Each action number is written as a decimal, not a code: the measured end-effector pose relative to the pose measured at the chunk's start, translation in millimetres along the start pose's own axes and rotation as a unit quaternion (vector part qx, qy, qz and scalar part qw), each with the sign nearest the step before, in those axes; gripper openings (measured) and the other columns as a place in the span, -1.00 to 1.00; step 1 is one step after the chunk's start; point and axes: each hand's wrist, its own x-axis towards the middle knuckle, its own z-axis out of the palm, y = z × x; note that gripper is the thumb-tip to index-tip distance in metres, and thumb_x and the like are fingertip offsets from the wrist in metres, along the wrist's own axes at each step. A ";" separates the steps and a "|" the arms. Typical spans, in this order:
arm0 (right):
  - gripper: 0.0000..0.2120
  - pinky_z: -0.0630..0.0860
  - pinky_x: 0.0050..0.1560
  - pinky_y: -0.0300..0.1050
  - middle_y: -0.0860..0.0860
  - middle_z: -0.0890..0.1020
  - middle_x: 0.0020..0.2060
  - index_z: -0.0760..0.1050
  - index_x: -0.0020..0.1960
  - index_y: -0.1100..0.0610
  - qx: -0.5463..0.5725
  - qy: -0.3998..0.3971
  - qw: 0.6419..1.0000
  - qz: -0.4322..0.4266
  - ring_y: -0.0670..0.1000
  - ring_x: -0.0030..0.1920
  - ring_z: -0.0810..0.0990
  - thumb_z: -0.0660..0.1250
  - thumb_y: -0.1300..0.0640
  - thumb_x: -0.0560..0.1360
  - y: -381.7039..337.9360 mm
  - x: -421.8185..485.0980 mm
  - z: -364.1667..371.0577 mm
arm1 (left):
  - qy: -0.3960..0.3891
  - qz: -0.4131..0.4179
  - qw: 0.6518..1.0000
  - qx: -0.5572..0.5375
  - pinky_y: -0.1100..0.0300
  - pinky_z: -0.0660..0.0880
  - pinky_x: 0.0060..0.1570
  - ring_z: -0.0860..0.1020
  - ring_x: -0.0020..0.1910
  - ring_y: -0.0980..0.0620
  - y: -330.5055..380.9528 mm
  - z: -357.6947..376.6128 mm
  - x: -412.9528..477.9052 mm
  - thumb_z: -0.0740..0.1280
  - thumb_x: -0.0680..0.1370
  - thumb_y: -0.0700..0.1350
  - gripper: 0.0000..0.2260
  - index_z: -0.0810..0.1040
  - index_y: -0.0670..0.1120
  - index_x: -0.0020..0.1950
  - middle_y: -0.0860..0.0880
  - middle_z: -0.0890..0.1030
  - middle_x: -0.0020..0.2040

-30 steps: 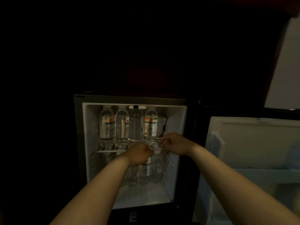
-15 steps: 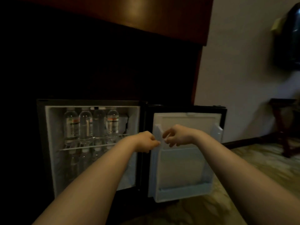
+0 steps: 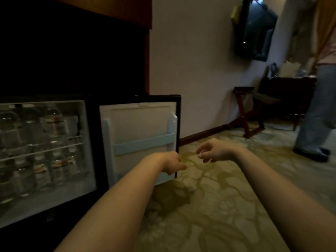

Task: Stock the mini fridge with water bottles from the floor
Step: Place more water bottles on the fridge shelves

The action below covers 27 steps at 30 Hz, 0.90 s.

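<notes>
Fridge [image 3: 91, 142] at left w/ door [image 3: 140, 135] swung fully open to the right, inner shelf rail across it bare. Water bottles [image 3: 52, 124] upright on wire shelf [image 3: 41, 151] and more on the level below, blurry, labels not readable. No bottles visible on the floor in view.

Left hand [image 3: 172, 162] out in front of door's lower right corner, fingers curled in loosely, holding nothing. Right hand [image 3: 214, 150] just beside it over patterned carpet [image 3: 209, 206], fingers half open, thumb and index apart, empty. Hands near each other, not touching.

Other stuff: pale wall [image 3: 196, 70] behind door, dark baseboard along it, wall-mounted TV [image 3: 254, 28] upper right, folding luggage rack [image 3: 249, 110] under it, dark desk [image 3: 291, 91] w/ clutter further back. Second person [image 3: 316, 110] standing far right in jeans, feet on carpet, well apart from hands. Dark wood cabinet [image 3: 72, 51] surrounds fridge.
</notes>
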 end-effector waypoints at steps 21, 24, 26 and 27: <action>-0.54 0.47 0.16 -0.02 0.18 0.51 0.26 0.36 0.33 0.24 -0.176 -0.031 0.938 0.296 0.16 0.24 0.50 0.24 -0.03 0.55 260.8 -99.8 153.5 | -0.080 0.019 0.942 -0.325 0.35 0.32 0.11 0.40 0.23 0.11 67.7 321.3 27.5 0.26 0.57 -0.05 -0.61 0.37 -0.15 0.36 -0.09 0.44 0.35; -0.56 0.47 0.05 -0.04 0.20 0.54 0.20 0.36 0.29 0.23 -0.163 0.003 0.933 0.321 0.19 0.18 0.52 0.23 -0.04 0.55 276.2 -109.9 167.2 | -0.094 -0.008 0.949 -0.301 0.22 0.32 0.28 0.37 0.37 -0.01 63.9 341.8 25.0 0.27 0.56 -0.02 -0.55 0.32 -0.13 0.41 -0.10 0.39 0.41; -0.56 0.41 -0.07 -0.09 0.18 0.56 0.17 0.29 0.30 0.19 -0.159 0.022 0.934 0.320 0.18 0.15 0.55 0.22 -0.06 0.55 284.2 -119.4 181.4 | -0.106 -0.012 0.954 -0.280 0.18 0.31 0.32 0.35 0.39 -0.03 63.1 351.2 23.7 0.28 0.55 0.00 -0.52 0.29 -0.13 0.43 -0.11 0.36 0.42; -0.54 0.38 -0.13 -0.08 0.17 0.58 0.12 0.25 0.31 0.17 -0.164 0.045 0.934 0.315 0.19 0.10 0.57 0.20 -0.09 0.55 287.1 -124.6 189.3 | -0.114 -0.013 0.955 -0.273 0.18 0.31 0.32 0.35 0.39 -0.03 63.1 353.9 23.3 0.28 0.55 0.01 -0.50 0.28 -0.12 0.43 -0.10 0.35 0.43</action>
